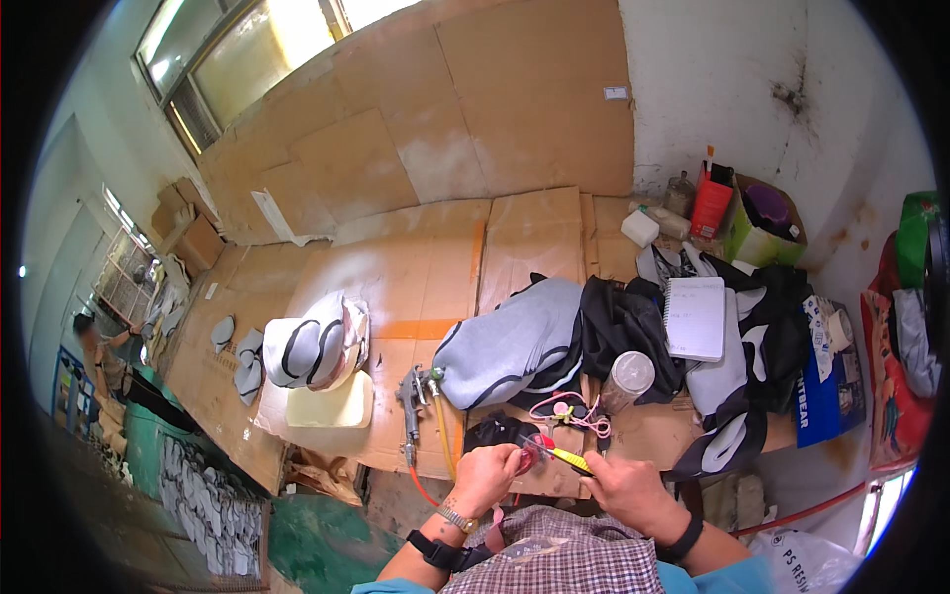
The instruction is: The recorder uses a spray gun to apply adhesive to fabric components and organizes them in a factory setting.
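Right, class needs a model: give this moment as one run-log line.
left hand: holds red item | right hand: holds yellow tool, tip near red item | nearby: spray gun, pink cord

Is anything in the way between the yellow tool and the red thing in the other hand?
Nothing that I can see. The right hand holds the yellow tool, pointing toward the red thing in the left hand. Whether they touch is too small to tell.

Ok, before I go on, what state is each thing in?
Left hand: closed, pinching small red item
Right hand: closed around yellow-handled cutter
Cutter: pointing at red item; contact unclear
Spray gun: hose attached
Notebook: open, written page up
Pink cord: loosely looped
Green box: open-topped, with things inside
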A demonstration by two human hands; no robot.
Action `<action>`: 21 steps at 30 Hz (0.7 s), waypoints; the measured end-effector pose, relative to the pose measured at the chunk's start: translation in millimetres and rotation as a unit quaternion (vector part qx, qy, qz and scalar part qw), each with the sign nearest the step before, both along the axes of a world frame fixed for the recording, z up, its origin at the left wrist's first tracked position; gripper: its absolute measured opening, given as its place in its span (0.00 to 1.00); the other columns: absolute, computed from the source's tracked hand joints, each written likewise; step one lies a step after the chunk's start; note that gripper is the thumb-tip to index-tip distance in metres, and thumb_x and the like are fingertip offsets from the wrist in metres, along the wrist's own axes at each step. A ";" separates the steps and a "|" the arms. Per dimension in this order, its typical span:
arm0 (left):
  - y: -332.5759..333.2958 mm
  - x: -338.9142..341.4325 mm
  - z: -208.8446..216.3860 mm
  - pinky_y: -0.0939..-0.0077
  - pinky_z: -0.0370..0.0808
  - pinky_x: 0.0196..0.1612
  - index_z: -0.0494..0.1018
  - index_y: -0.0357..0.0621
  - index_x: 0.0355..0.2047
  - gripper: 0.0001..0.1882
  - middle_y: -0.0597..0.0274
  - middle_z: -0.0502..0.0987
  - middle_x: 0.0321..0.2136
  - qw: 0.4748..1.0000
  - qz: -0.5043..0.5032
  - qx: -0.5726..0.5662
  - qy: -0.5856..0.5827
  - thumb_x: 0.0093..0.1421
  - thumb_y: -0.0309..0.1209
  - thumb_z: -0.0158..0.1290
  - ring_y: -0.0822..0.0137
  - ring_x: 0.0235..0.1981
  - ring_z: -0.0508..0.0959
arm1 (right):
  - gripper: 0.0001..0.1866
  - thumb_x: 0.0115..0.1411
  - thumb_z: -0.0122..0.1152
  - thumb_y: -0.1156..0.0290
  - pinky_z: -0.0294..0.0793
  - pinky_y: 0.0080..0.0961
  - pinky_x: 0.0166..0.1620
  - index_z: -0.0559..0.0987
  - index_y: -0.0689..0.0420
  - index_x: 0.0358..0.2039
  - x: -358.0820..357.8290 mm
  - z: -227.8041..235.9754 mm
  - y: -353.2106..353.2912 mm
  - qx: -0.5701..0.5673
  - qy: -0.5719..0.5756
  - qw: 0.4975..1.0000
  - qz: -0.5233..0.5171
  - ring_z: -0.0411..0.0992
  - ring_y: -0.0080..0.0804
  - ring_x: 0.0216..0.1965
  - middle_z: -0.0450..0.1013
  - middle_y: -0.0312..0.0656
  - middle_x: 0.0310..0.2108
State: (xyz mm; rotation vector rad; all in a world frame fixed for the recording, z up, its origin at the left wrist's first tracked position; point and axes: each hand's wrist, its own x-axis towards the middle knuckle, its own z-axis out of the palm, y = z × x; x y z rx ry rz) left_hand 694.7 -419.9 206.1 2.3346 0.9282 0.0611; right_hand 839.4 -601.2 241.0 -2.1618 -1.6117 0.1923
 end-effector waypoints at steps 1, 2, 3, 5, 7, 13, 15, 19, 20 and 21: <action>-0.7 0.8 -2.4 0.61 0.72 0.30 0.78 0.50 0.32 0.14 0.51 0.76 0.23 1.000 -0.009 0.001 0.020 0.57 0.42 0.45 0.51 0.27 0.76 | 0.13 0.51 0.60 0.64 0.67 0.35 0.19 0.70 0.55 0.35 -2.0 2.0 2.3 0.000 0.000 1.000 0.002 0.69 0.40 0.18 0.67 0.41 0.18; 0.0 1.9 -3.5 0.61 0.72 0.30 0.78 0.50 0.32 0.14 0.52 0.76 0.23 0.999 -0.023 0.003 0.039 0.57 0.41 0.45 0.51 0.27 0.76 | 0.14 0.51 0.60 0.64 0.67 0.34 0.19 0.70 0.54 0.36 -5.4 5.0 6.1 -0.002 -0.007 1.000 0.004 0.69 0.40 0.18 0.67 0.41 0.18; -0.1 3.5 -2.3 0.61 0.72 0.30 0.78 0.50 0.32 0.14 0.52 0.76 0.23 0.999 -0.026 0.004 0.039 0.57 0.41 0.45 0.51 0.27 0.76 | 0.15 0.51 0.60 0.64 0.67 0.34 0.19 0.70 0.54 0.37 -7.1 6.5 7.8 -0.003 -0.013 1.000 0.005 0.69 0.40 0.18 0.67 0.41 0.18; -1.0 5.0 0.5 0.62 0.72 0.31 0.77 0.48 0.32 0.14 0.51 0.76 0.24 0.999 -0.021 0.006 0.025 0.57 0.41 0.46 0.51 0.27 0.77 | 0.16 0.51 0.60 0.64 0.67 0.34 0.19 0.70 0.54 0.39 -5.8 1.6 8.1 -0.009 -0.020 1.000 0.004 0.69 0.39 0.18 0.67 0.41 0.18; -2.1 1.1 -1.9 0.63 0.73 0.31 0.77 0.48 0.32 0.14 0.51 0.76 0.24 1.000 -0.006 -0.006 0.013 0.57 0.40 0.46 0.51 0.28 0.77 | 0.17 0.51 0.60 0.64 0.67 0.34 0.19 0.71 0.54 0.40 -4.3 -3.5 4.2 -0.014 -0.026 1.000 0.005 0.69 0.39 0.18 0.67 0.41 0.18; 2.8 -6.2 -9.0 0.64 0.73 0.33 0.77 0.47 0.33 0.14 0.50 0.76 0.26 0.998 0.027 -0.043 -0.034 0.57 0.40 0.46 0.51 0.29 0.77 | 0.17 0.50 0.60 0.64 0.68 0.33 0.21 0.71 0.54 0.41 12.4 -11.5 -30.8 0.020 0.001 0.999 -0.025 0.70 0.40 0.20 0.68 0.41 0.20; 5.7 -6.0 -2.9 0.64 0.73 0.35 0.77 0.47 0.34 0.15 0.49 0.76 0.27 0.997 0.023 -0.064 -0.041 0.58 0.41 0.46 0.51 0.31 0.77 | 0.16 0.50 0.59 0.65 0.70 0.34 0.22 0.71 0.56 0.39 29.8 -30.2 -48.5 0.086 0.027 0.989 -0.114 0.71 0.41 0.19 0.69 0.42 0.20; 5.7 -7.6 -20.9 0.70 0.73 0.35 0.76 0.43 0.35 0.14 0.52 0.77 0.27 0.982 0.029 -0.148 -0.117 0.59 0.38 0.46 0.59 0.30 0.78 | 0.18 0.50 0.58 0.66 0.70 0.36 0.23 0.70 0.56 0.41 57.9 -87.1 -88.1 -0.005 -0.049 0.981 -0.187 0.70 0.43 0.22 0.69 0.44 0.23; 4.1 -9.0 -27.6 0.74 0.72 0.35 0.74 0.41 0.37 0.13 0.57 0.77 0.28 0.963 0.038 -0.220 -0.153 0.60 0.36 0.46 0.66 0.30 0.76 | 0.19 0.49 0.58 0.66 0.70 0.37 0.27 0.69 0.56 0.42 63.3 -103.2 -93.4 -0.019 -0.065 0.970 -0.233 0.70 0.44 0.25 0.69 0.45 0.25; 2.4 -8.8 -30.7 0.78 0.71 0.35 0.73 0.39 0.38 0.12 0.62 0.77 0.29 0.937 0.047 -0.291 -0.186 0.61 0.34 0.46 0.72 0.31 0.75 | 0.20 0.49 0.58 0.66 0.70 0.38 0.30 0.69 0.55 0.43 68.6 -116.0 -95.1 -0.034 -0.080 0.957 -0.278 0.70 0.44 0.27 0.68 0.46 0.27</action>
